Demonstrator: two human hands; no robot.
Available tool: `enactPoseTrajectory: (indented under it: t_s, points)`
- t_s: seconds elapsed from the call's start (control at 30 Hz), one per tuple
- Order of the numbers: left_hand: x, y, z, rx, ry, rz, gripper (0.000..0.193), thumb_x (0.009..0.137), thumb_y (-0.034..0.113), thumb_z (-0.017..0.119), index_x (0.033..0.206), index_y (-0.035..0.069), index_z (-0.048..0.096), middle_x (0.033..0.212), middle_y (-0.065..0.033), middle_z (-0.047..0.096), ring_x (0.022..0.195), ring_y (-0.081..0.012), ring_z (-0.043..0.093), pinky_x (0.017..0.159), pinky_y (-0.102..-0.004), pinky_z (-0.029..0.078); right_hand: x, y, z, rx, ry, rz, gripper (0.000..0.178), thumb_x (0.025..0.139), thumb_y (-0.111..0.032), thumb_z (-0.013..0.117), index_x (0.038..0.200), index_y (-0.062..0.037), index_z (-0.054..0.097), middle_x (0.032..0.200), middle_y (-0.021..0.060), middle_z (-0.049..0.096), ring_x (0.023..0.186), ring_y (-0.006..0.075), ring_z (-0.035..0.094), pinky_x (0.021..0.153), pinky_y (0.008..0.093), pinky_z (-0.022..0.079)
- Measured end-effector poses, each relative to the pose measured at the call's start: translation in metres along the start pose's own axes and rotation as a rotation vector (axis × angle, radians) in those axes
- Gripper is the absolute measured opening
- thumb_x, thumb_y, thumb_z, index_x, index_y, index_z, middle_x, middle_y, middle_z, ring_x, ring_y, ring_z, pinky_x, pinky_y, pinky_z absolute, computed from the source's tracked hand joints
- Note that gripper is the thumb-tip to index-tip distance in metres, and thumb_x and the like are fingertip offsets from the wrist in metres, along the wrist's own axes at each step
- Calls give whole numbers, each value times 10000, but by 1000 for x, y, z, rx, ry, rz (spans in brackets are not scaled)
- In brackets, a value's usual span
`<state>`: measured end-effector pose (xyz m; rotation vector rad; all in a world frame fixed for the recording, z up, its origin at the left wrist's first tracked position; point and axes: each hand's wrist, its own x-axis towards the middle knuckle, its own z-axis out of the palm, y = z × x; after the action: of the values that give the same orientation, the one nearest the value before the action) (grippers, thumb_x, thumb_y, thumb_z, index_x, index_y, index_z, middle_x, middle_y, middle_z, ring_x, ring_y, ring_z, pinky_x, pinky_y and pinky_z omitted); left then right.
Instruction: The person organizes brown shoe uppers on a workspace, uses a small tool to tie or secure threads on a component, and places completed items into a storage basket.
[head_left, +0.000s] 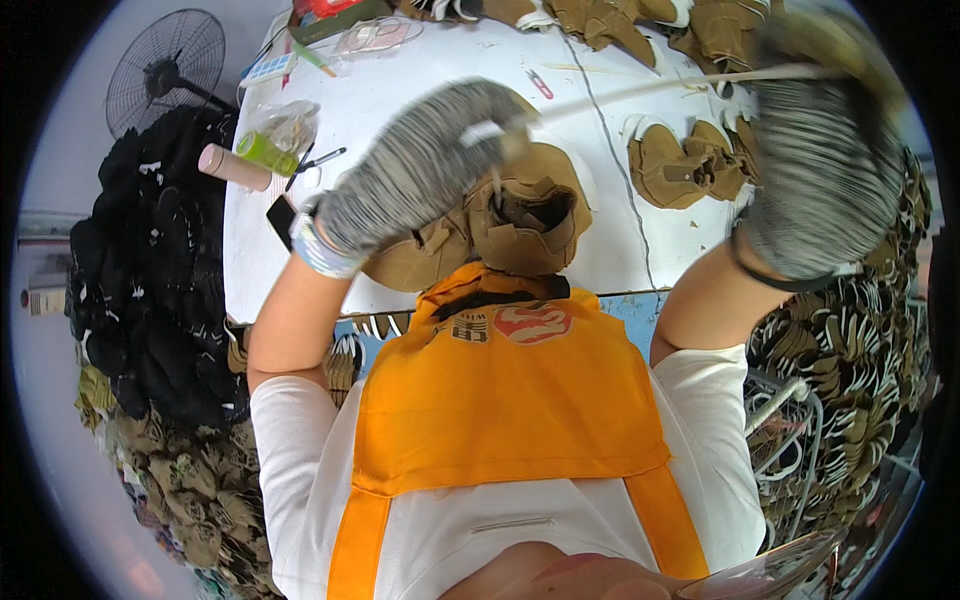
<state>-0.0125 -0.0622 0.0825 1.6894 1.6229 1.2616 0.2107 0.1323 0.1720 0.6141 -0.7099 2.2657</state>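
A pale, thin cord [640,92] is stretched between my two hands, blurred by motion. My left hand [425,155], in a grey striped knit glove, is closed on its left end just above a pair of brown ankle-high shoes [535,215]. The near shoe [420,255] is partly covered by that hand. Raised to the far right, my right hand [825,165] wears a matching glove and is closed around the cord's other end; its fingers are smeared. Whether the cord runs into the shoe is hidden behind my left fingers.
More brown shoes stand on the white table [610,265] at right [690,165] and along the back [600,25]. At left are a pink bottle [235,167], a green roll [265,152], a phone [281,220] and pens. Piles of black shoes [150,270] flank the table; a fan [165,75] stands behind.
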Motion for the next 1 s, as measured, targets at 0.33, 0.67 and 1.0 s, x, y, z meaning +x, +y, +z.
enactPoseTrajectory:
  t_s: [0.33, 0.67, 1.0]
  points:
    - [84, -61, -101, 979, 354, 109, 196, 891, 164, 598, 1046, 88, 690, 986, -147, 671, 957, -300, 614, 885, -374, 467, -130, -139, -26, -419, 411, -615, 165, 963, -120, 370, 853, -67, 480, 571, -25, 395, 453, 100, 384, 558, 319, 362]
    - [270, -114, -102, 1005, 29, -129, 359, 883, 322, 559, 1122, 67, 643, 1075, -139, 656, 1019, -326, 599, 885, -388, 458, -280, -189, -101, -549, 1028, -834, 139, 948, -188, 530, 992, -57, 547, 778, 37, 576, 727, 194, 571, 731, 391, 517]
    - [447, -130, 80, 269, -514, 22, 894, 841, 208, 678, 1497, 124, 76, 1347, -165, 486, 1194, -214, 482, 1163, -464, 94, -301, -164, -189, -899, 1239, -608, 287, 917, -321, 616, 1004, -60, 534, 752, 4, 525, 674, 122, 492, 629, 267, 456]
